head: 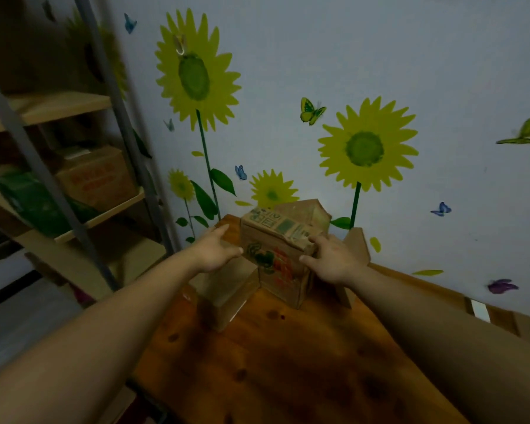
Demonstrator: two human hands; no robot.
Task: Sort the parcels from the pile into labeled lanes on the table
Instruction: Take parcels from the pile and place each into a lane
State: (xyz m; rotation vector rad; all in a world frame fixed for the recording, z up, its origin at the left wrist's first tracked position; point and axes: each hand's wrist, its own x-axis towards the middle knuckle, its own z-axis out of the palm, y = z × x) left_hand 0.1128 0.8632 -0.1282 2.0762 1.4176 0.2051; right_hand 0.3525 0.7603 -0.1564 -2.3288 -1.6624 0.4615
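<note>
Parcels (276,258) crowd the table's (288,362) far end; the printed one stands upright, my left hand (216,250) spread beside it, my right hand (331,258) spread against its side.

Home storage corner, as I see it.
Sunflower stickers (196,71) on the wall (410,56), metal shelves (74,185) with a cardboard box (97,179), a wooden table (288,362).

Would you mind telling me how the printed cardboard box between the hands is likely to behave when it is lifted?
The printed cardboard box looks stiff, so it should probably keep its shape. Its top edge seems worn and dented, so hard squeezing may crush it. The left hand and right hand flank it, suggesting a two-handed lift; its weight cannot be judged.
</note>
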